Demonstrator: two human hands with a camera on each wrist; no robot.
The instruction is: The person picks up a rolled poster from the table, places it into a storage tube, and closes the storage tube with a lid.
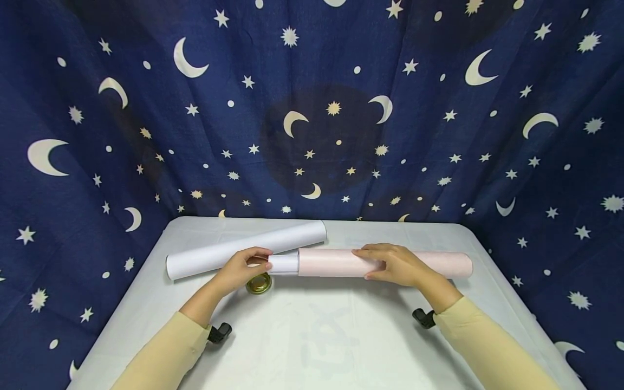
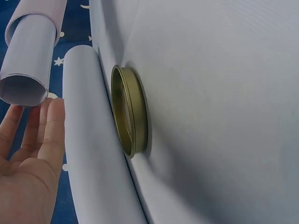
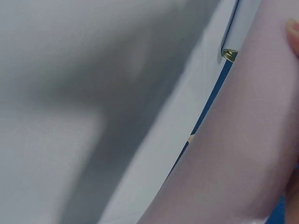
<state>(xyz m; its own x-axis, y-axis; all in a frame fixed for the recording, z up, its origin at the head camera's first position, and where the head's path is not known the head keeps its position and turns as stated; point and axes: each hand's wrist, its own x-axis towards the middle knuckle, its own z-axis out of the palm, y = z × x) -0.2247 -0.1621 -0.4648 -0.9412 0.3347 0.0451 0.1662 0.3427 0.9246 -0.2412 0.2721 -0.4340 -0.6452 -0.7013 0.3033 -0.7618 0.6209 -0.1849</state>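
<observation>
Raised above the table, a pale pink cardboard tube (image 1: 331,263) lies roughly level in my right hand (image 1: 397,264), which grips it from above with thumb and fingers. A rolled white sheet (image 1: 284,264) sticks out of the tube's left end; its hollow end shows in the left wrist view. My left hand (image 1: 242,269) is at that end, its extended fingertips touching the roll's rim (image 2: 23,91). Below the left hand, a round gold-coloured metal lid (image 1: 259,283) lies on the table. In the right wrist view, the pink tube (image 3: 243,126) hides most of the right hand.
A longer white tube (image 1: 244,249) lies slanted across the table's back left, behind the left hand. Its far end shows a gold-coloured metal cap (image 3: 230,55). Dark blue cloth (image 1: 312,70) with moons and stars hangs around the white-covered table (image 1: 292,336).
</observation>
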